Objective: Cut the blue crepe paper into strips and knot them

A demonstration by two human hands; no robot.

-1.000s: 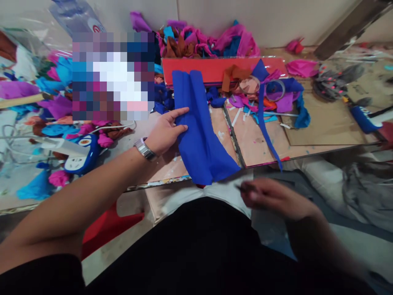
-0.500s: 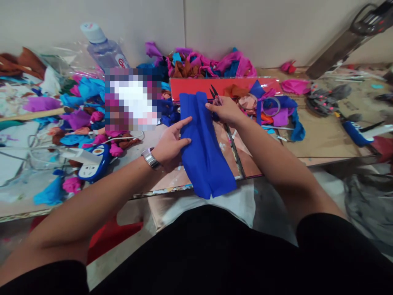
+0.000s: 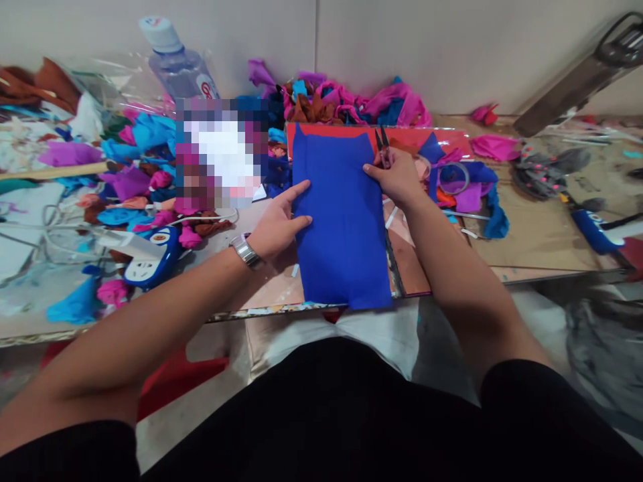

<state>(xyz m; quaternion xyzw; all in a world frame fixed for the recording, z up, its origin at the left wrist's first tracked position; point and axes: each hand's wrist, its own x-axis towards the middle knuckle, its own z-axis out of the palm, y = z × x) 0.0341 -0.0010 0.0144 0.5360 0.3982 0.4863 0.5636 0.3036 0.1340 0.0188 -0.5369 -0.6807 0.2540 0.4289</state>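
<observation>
near end of the blue sheet (image 3: 341, 227): at the front edge of the table (image 3: 264, 284), long axis running away toward the wall. left hand (image 3: 276, 231): thumb and forefinger spread, tips pressing the sheet's left side about midway; nothing gripped. right hand (image 3: 399, 177): farther out, nearer the far right corner, thumb against the right edge, fingers closed around a black-bladed tool (image 3: 383, 144), points wallward. beyond: red board (image 3: 416, 137), partly under the sheet's far end.

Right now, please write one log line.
left hand: on blue sheet, left edge; right hand: holding black-tipped tool, at right edge; sheet: spread
</observation>
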